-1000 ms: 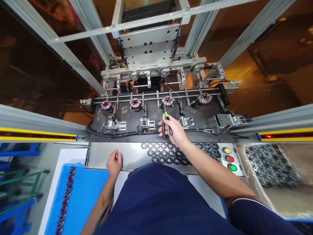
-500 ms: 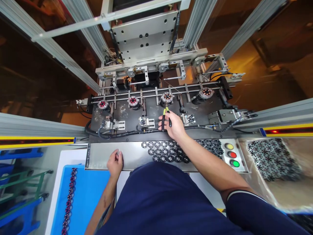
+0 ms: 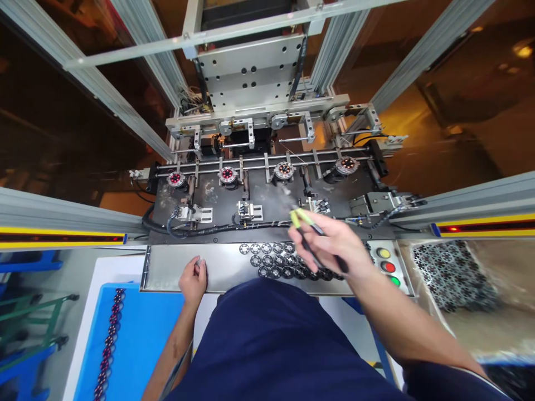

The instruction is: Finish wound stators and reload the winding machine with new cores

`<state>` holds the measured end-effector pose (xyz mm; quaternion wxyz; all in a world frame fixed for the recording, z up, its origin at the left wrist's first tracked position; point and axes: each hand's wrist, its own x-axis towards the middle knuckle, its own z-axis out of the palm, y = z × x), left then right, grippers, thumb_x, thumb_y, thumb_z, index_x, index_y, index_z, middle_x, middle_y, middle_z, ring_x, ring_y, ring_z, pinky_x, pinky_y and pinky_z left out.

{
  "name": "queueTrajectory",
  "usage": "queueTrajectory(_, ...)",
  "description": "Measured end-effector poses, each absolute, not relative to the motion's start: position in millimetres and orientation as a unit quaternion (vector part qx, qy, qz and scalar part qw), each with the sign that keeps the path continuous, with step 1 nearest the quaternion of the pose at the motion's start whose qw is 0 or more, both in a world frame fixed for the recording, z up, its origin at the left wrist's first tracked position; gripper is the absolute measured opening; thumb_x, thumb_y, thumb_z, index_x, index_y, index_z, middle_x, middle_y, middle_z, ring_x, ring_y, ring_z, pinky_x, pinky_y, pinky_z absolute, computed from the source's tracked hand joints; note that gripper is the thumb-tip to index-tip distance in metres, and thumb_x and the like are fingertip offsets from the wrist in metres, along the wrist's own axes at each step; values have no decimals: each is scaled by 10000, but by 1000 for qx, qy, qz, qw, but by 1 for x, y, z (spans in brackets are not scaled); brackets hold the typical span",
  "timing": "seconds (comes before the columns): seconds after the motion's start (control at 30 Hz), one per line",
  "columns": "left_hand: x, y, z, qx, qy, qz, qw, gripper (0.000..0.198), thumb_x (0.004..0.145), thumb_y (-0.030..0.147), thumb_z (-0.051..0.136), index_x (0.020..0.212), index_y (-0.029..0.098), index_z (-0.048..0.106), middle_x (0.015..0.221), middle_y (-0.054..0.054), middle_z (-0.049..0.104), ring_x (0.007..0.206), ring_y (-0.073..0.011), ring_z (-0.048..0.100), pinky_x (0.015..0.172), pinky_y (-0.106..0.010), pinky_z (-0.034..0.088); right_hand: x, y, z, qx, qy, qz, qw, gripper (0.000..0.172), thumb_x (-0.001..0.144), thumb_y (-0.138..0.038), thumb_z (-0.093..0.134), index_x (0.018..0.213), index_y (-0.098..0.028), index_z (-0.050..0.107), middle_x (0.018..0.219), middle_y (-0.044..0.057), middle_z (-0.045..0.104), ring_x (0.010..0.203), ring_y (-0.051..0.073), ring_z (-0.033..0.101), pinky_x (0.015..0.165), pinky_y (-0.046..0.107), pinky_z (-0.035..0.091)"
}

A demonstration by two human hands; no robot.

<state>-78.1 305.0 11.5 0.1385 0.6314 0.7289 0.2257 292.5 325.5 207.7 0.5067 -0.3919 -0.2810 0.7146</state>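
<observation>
My right hand [image 3: 334, 242] is closed on a pair of pliers [image 3: 311, 231] with yellow-green and black handles, held above the right part of the steel tray [image 3: 175, 267]; the tool is blurred. Several black ring-shaped cores [image 3: 276, 259] lie on the tray under and left of that hand. My left hand [image 3: 193, 278] rests curled on the tray's front edge with a small grey piece pinched at its fingertips. Behind the tray, wound stators [image 3: 228, 174] with red coils sit in a row of fixtures on the machine bed [image 3: 267, 197].
A button panel [image 3: 388, 266] with yellow, red and green buttons sits at the tray's right end. A bag of black cores [image 3: 451, 275] lies to the right. A blue bin [image 3: 137, 334] with a string of wound parts stands at lower left. Aluminium frame rails [image 3: 480, 200] flank the machine.
My right hand has pulled the pliers back from the third stator fixture, toward me and to the right, over the tray. My left hand has stayed in place.
</observation>
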Motion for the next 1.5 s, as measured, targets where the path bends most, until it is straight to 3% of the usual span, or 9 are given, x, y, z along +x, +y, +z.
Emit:
queueTrajectory(0.13,-78,305,13,632,727,228,141,420,907,486,508,1096,158,691,650,1,567,647,-170,584,709,-294,484,349,324,207,-513,-257,591,567,482,706,-326,733,1153,-215,592,842,16,661,565,155,621,449,280,516)
queueTrajectory(0.3,-76,308,14,633,725,232,140,454,894,509,504,1114,154,680,645,6,554,630,-176,569,700,-309,475,394,343,163,-616,-170,548,540,338,693,-329,656,979,-200,529,736,17,671,573,184,637,482,315,555)
queueTrajectory(0.5,-77,307,14,627,735,214,143,481,898,525,492,1141,151,672,643,7,557,623,-176,567,698,-313,483,402,347,139,-609,-149,551,551,321,721,-366,621,985,-217,515,698,0,657,564,182,631,492,307,544)
queueTrajectory(1.03,-75,307,16,617,746,204,148,468,891,517,508,1130,153,677,648,3,564,633,-175,566,715,-317,491,407,359,132,-602,-138,546,566,282,728,-356,594,965,-214,536,698,4,624,556,170,591,491,298,505)
queueTrajectory(1.23,-73,308,19,602,751,217,164,450,873,511,532,1107,157,682,632,10,543,653,-182,572,733,-321,491,387,335,163,-579,-186,540,581,272,712,-300,673,945,-205,570,697,-20,579,471,119,514,367,237,375)
queueTrajectory(1.37,-68,312,27,581,752,236,202,469,858,548,548,1082,158,683,632,8,540,674,-189,578,754,-332,500,338,287,186,-441,-344,667,491,532,796,-364,724,1283,-195,592,864,15,628,509,107,553,405,252,441)
queueTrajectory(1.43,-65,311,33,568,749,244,240,505,863,594,528,1048,150,683,639,-7,567,669,-191,588,733,-336,509,298,278,180,-368,-414,730,400,613,825,-382,693,1384,-190,532,888,15,630,526,96,556,445,249,478)
queueTrajectory(1.5,-59,305,41,559,734,241,301,562,884,652,466,971,144,688,653,-34,614,637,-187,604,670,-325,516,251,285,165,-412,-470,730,277,613,879,-357,593,1453,-186,459,895,10,630,549,102,575,493,257,510)
